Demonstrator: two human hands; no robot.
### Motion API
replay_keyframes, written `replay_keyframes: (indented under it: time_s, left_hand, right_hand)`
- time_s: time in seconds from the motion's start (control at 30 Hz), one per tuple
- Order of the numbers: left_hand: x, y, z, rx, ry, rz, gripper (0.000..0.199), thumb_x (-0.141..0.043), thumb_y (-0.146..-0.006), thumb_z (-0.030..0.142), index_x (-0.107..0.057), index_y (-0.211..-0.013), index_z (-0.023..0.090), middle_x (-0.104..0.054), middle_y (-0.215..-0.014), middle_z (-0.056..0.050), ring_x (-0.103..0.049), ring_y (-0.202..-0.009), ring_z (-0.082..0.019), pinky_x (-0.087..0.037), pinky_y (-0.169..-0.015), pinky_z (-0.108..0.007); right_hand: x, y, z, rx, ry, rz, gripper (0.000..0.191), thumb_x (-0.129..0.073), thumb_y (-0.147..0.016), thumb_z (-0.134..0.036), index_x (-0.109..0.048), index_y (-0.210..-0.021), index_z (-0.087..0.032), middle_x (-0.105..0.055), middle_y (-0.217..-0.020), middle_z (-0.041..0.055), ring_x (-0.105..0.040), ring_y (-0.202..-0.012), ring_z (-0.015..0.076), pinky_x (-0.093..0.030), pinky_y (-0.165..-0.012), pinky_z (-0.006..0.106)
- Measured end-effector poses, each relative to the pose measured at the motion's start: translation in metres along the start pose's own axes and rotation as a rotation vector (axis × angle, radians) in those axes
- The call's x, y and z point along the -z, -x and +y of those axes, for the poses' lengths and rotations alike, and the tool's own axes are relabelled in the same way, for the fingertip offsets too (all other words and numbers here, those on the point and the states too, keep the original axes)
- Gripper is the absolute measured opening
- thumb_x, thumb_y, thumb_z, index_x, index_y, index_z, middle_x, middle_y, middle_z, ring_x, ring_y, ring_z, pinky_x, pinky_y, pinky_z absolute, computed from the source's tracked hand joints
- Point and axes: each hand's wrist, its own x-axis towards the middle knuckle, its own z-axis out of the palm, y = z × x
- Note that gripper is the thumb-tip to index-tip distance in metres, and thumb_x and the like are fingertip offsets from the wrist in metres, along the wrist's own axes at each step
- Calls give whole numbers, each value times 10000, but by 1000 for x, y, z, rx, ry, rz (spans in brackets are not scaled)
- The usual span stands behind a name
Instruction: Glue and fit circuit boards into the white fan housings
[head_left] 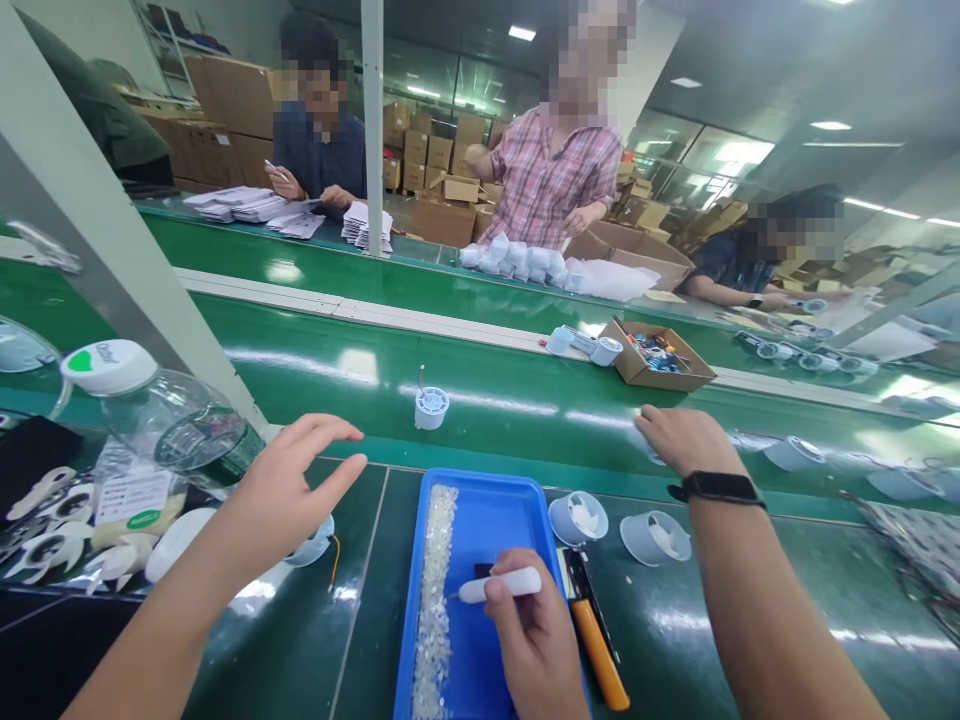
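My left hand (296, 490) reaches in from the lower left, thumb and fingers apart, with nothing between them. Just under it is a pale blue round housing (313, 545) with an orange wire, partly hidden. My right hand (540, 625) grips a white pen-like tool (501, 586) over a blue tray (495, 485). The tool's thin tip points left at a strip of small clear pieces (435, 580) along the tray's left side. On the green belt ahead stands another round housing (431, 408) with a wire sticking up.
From the right, a co-worker's arm with a black wristband (720, 488) reaches toward the belt. Two cups (577, 518) with white parts and an orange-handled knife (600, 650) lie right of the tray. A bottle (172, 420) and white plastic parts (60, 530) crowd the left.
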Motion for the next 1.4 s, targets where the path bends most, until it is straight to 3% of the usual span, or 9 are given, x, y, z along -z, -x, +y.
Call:
replay_keyframes:
  time_s: [0.23,0.4,0.63,0.8,0.93,1.1,1.2,1.3,1.4]
  left_hand:
    - [-9,7,-33,-26,-34,-64,395,-476,-869,536,-600,-1158,296,-533,-1299,-59,-578,-1077,-279,-522,-568,-240]
    - [-11,12,-38,26,-36,-104,393,-471,-866,548,-605,-1144,306,-502,-1339,-52,-553,-1130,-280,-535,-603,-250]
    - [-17,18,-42,-53,-103,-150,378,-430,-887,548,-615,-1115,310,-502,-1320,-54,-447,-1257,-282,-489,-916,-378]
    - [-19,22,-51,-29,-80,-194,376,-438,-890,539,-602,-1169,347,-469,-1368,-41,-453,-1260,-286,-528,-827,-336]
    - [-21,24,-54,-30,-102,-188,411,-491,-861,533,-603,-1219,363,-470,-1395,-61,-453,-1267,-343,-548,-780,-360]
    - [-27,23,-72,-11,-183,-241,446,-520,-834,477,-559,-1267,377,-417,-1445,-53,-432,-1291,-342,-524,-851,-410]
    - [-30,19,-80,-60,-195,-228,386,-530,-823,405,-607,-1196,335,-479,-1379,-59,-510,-1212,-317,-503,-860,-371]
    - [-27,15,-70,-31,-134,-181,314,-495,-845,433,-641,-1093,308,-551,-1270,-29,-597,-1048,-270,-493,-804,-328]
    - [-21,14,-45,55,-49,-91,325,-480,-841,506,-628,-1059,315,-566,-1232,22,-596,-989,-245,-478,-709,-287]
  right_hand:
    - [-1,-3,0,32,-2,-43,184,-591,-831,-449,-646,-739,-299,-644,-648,32,-597,-500,158,-478,-443,271]
    - [-2,-1,3,67,24,12,126,-610,-817,-420,-641,-745,-322,-653,-667,55,-629,-581,202,-515,-506,306]
    - [-2,4,6,44,12,62,100,-594,-817,-422,-643,-786,-340,-648,-697,65,-624,-617,227,-530,-549,342]
    - [-6,3,2,20,2,92,115,-598,-801,-429,-640,-744,-338,-633,-669,55,-606,-599,225,-508,-525,345]
    - [-6,4,3,22,3,105,112,-603,-800,-424,-632,-731,-341,-616,-657,51,-579,-588,219,-492,-522,345]
    - [11,9,7,13,61,235,153,-625,-808,-444,-620,-770,-296,-620,-763,49,-586,-700,220,-485,-618,335]
    - [24,12,7,0,84,317,216,-609,-837,-454,-580,-790,-245,-586,-794,21,-561,-737,182,-448,-660,298]
    - [33,16,8,-14,78,345,241,-570,-878,-435,-543,-771,-220,-523,-728,-21,-494,-661,126,-393,-635,254]
    - [36,21,15,-1,101,349,208,-560,-895,-384,-536,-781,-211,-507,-709,-36,-480,-641,109,-379,-631,236]
